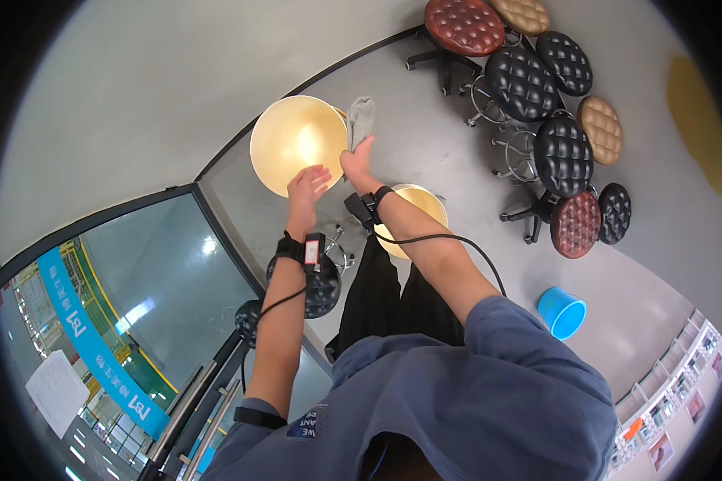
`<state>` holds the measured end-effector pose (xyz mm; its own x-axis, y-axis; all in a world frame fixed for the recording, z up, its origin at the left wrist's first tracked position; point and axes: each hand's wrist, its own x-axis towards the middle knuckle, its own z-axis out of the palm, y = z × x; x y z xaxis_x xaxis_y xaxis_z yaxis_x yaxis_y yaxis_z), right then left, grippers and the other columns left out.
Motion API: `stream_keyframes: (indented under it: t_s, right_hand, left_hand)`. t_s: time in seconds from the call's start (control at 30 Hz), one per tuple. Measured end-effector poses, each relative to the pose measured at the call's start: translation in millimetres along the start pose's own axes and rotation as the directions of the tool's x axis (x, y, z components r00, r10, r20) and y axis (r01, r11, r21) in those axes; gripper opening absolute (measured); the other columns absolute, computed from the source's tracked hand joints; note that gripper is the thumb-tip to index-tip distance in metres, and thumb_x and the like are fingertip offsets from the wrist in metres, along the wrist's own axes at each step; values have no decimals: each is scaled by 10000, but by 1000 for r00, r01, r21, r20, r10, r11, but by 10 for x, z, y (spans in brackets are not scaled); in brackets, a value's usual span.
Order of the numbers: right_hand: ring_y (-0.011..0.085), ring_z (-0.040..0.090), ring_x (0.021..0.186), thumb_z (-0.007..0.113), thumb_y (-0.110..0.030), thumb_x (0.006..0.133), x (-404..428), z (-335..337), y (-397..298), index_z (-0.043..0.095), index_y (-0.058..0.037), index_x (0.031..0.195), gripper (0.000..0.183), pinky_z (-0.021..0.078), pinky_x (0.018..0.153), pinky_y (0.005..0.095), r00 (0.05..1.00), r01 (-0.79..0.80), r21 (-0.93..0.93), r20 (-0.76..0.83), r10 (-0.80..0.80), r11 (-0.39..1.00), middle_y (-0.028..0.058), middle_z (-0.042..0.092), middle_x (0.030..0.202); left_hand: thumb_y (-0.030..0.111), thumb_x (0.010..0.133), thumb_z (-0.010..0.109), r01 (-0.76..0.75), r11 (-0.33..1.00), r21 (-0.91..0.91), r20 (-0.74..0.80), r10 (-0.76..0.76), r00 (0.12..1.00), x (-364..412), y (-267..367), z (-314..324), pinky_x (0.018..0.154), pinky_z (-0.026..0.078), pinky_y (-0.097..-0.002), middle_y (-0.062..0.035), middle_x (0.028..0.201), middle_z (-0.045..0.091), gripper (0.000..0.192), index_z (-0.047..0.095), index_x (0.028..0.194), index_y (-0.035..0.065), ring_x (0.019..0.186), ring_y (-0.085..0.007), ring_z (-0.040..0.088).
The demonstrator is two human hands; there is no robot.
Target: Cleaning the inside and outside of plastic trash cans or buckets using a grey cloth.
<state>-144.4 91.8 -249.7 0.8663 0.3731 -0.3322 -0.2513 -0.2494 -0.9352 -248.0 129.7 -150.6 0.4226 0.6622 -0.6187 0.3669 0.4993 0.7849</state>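
A large cream-yellow bucket point(295, 135) is in front of me with its open mouth towards the camera. My left hand point(308, 186) is at its near rim, fingers apart, with nothing seen in it; whether it touches the bucket is not clear. My right hand point(358, 161) is at the bucket's right side, closed on a grey cloth point(361, 117) that sticks up beyond the fingers. Behind my right forearm stands another cream-yellow bucket point(424, 201) on the floor, partly hidden by the arm.
Several round padded stools on wheeled bases point(520, 84) stand at the upper right. A blue bucket point(562, 314) is on the floor at the right. A black stool point(322, 291) is behind my left forearm, beside a glass door point(168, 240). A wall point(156, 78) rises beyond the large bucket.
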Motion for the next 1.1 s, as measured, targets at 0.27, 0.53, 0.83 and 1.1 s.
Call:
stream_keyframes:
  t_s: [0.27,0.53,0.83,1.1]
  right_hand:
    - [319,419,1177,725,-398,705,208,-461,538,156,114,1323,984,352,981,373,936,-306,-55,165,311,951,273,380,1288]
    - [208,618,798,626,-525,700,2,-2492,1308,653,29,920,596,483,731,337,847,-521,-368,-106,521,770,145,652,856]
    - [341,631,865,687,-299,620,-757,-3203,1807,518,-113,1188,621,501,774,405,786,-145,-901,147,601,410,183,654,930]
    - [367,567,1024,468,-427,832,-622,-2969,2018,560,34,1075,529,451,875,435,689,-420,-891,-191,699,170,234,590,1081]
  left_hand:
    - [220,860,450,382,924,4,29,-382,924,-30,-1107,-128,688,450,-294,-79,884,647,232,582,956,55,785,-170,617]
    - [369,803,509,619,720,313,62,-666,743,1,-2270,-47,621,421,-303,-36,850,652,317,590,964,108,723,-152,600]
    - [364,827,512,201,574,793,239,-598,765,393,-2847,209,609,462,-341,-94,772,651,421,606,952,-27,676,-198,610]
    - [182,839,441,405,611,680,240,-708,664,85,-2634,530,495,501,-301,-163,662,648,346,602,840,-125,554,-228,647]
